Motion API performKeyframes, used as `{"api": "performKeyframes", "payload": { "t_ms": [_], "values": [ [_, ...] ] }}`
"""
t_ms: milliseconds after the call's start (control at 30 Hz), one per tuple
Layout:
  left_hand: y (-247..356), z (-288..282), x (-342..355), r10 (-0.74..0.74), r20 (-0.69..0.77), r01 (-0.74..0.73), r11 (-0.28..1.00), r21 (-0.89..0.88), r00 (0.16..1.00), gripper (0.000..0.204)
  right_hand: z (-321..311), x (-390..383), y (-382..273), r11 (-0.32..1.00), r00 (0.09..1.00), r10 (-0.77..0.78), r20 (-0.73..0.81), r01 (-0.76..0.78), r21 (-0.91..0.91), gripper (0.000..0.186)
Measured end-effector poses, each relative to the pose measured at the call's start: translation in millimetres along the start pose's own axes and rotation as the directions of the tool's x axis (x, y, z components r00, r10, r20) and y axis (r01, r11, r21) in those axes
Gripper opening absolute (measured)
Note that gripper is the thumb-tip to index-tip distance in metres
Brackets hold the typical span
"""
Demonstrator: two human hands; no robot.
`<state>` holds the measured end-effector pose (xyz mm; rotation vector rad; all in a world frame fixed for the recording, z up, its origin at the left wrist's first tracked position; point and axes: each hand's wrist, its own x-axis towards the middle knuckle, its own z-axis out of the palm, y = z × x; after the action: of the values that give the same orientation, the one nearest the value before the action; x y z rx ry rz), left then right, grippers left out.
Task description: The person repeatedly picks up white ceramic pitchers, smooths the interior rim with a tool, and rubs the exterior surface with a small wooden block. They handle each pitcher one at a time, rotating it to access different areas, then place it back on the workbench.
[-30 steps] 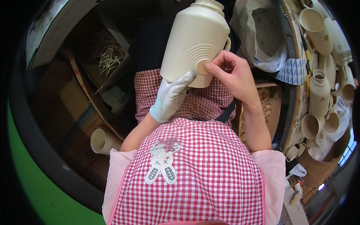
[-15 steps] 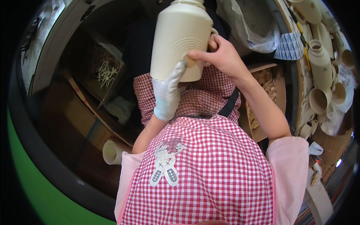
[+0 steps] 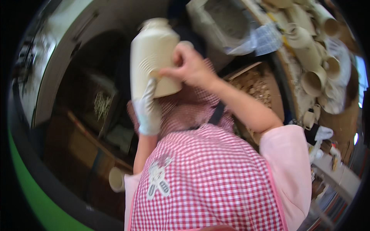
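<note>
The cream jug point(image 3: 160, 52) is above the checked apron point(image 3: 208, 173); the gloved left hand point(image 3: 147, 111) grasps its base, fingers partly hidden; the bare right hand point(image 3: 190, 68) has fingers gripping its side, thumb on a small tan disc point(image 3: 154, 73); other vessels point(image 3: 303, 45) line the desk's edge point(image 3: 288, 67).

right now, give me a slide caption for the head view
Gloved left hand holds a cream jug, bare right hand touching its side, in front of a checked apron.
</note>
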<state>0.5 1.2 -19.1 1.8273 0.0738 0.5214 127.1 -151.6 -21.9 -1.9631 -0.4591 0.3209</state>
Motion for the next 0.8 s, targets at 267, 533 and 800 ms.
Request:
{"api": "performKeyframes", "payload": {
  "t_ms": [267,533,800],
  "values": [
    [25,27,20,-0.437,-0.190,0.371,0.878,-0.302,0.879,0.038,-70,13,-15,0.999,1.000,0.003,0.006,-0.003,0.052,0.039],
    [25,26,20,-0.470,-0.114,0.359,0.789,-0.499,0.875,0.040,-328,104,86,0.327,0.926,-0.329,-0.184,-0.071,-0.942,0.020],
    [36,26,39,-0.560,-0.074,0.441,0.720,-0.536,0.825,0.049,-329,107,59,0.417,0.908,-0.416,-0.046,0.145,-0.897,0.030]
  ]
}}
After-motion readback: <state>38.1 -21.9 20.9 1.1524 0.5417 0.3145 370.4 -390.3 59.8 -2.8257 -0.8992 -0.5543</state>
